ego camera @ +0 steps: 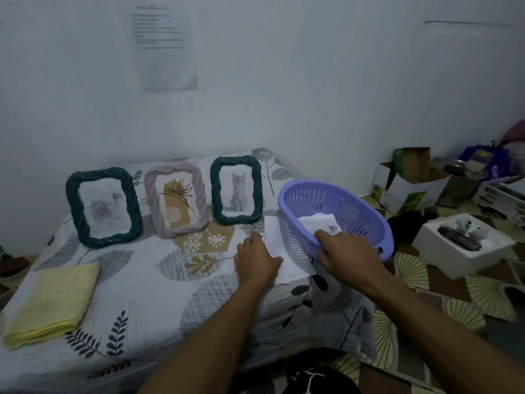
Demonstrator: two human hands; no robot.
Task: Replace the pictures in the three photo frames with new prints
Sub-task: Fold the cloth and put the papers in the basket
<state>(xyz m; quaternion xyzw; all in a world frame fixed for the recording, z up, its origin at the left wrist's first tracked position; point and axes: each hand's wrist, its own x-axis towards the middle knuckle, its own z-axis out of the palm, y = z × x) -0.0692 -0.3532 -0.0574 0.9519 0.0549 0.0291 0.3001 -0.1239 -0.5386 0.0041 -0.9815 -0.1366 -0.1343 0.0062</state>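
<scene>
Three photo frames stand in a row on the cloth-covered table: a dark green frame [103, 207] with a blurry grey picture, a beige frame [177, 199] with a flower drawing, and a smaller dark green frame [236, 190] with a kitten photo. To their right a purple plastic basket [335, 216] is tilted, with white prints [319, 221] inside. My right hand [348, 251] grips the basket's near rim. Beside it my left hand [257, 261] presses flat on white sheets of paper [279, 250] that lie partly under the basket.
A folded yellow cloth [54, 304] lies at the table's front left. A printed sheet [166, 46] is stuck on the wall. On the floor to the right sit open cardboard boxes [409, 180] and a white box [461, 243] with small items.
</scene>
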